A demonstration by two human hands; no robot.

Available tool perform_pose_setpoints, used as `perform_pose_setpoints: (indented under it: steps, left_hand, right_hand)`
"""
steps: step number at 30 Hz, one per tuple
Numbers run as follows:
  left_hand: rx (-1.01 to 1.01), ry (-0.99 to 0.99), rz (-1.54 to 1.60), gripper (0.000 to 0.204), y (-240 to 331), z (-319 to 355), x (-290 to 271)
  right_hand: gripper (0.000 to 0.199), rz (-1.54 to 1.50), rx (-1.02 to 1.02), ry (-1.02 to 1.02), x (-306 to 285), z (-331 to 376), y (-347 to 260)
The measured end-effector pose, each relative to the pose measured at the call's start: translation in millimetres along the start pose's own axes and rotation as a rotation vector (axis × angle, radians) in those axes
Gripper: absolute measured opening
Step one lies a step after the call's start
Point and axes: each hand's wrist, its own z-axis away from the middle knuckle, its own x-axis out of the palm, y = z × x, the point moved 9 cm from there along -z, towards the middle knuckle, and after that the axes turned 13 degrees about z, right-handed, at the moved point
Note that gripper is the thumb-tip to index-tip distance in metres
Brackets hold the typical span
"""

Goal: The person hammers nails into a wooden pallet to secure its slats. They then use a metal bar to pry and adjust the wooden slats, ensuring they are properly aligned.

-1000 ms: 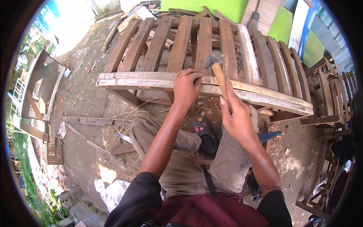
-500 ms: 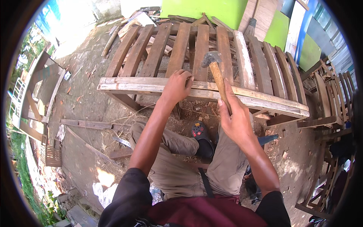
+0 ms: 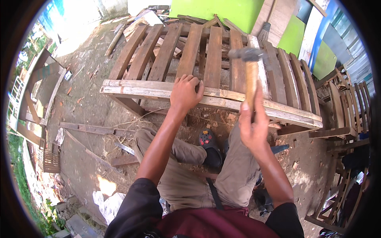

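Observation:
In front of me stands a low slatted wooden bench (image 3: 139, 89), its brown and whitish slats running away from a long pale front rail. My right hand (image 3: 255, 123) is wrapped round the wooden handle of a hammer (image 3: 251, 75). The hammer's dark metal head is smeared by motion and hangs above the slats, near a whitish one. My left hand (image 3: 186, 91) rests on the front rail at the near end of a slat, its fingers curled and closed. Whatever those fingers may pinch is hidden.
My bent legs and a dark clog (image 3: 209, 144) are below the rail. A saw's blue handle (image 3: 279, 148) pokes out beside my right knee. Scrap wood lies behind the bench, with a broom (image 3: 264, 31) leaning there. Another slatted wooden frame (image 3: 337, 103) stands at the right, a basket (image 3: 50, 160) at the left.
My right hand has swung the hammer to the right, away from my left hand. My left hand keeps its place on the rail. The view has shifted slightly.

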Motion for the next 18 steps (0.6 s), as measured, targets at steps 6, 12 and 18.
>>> perform_pose_setpoints:
  steps: [6, 12, 18]
  left_hand:
    - [0.018, 0.024, 0.013, 0.019, -3, 1, -5]
    - [-0.031, -0.025, 0.005, 0.020, 0, -4, 7]
    - [-0.003, 0.015, 0.018, 0.020, -7, 1, -3]
  right_hand:
    - [0.062, -0.058, 0.118, -0.182, 16, -2, 17]
    - [0.064, -0.165, 0.110, 0.071, 11, 19, 38]
    - [0.059, -0.285, 0.277, -0.158, 15, 11, 24]
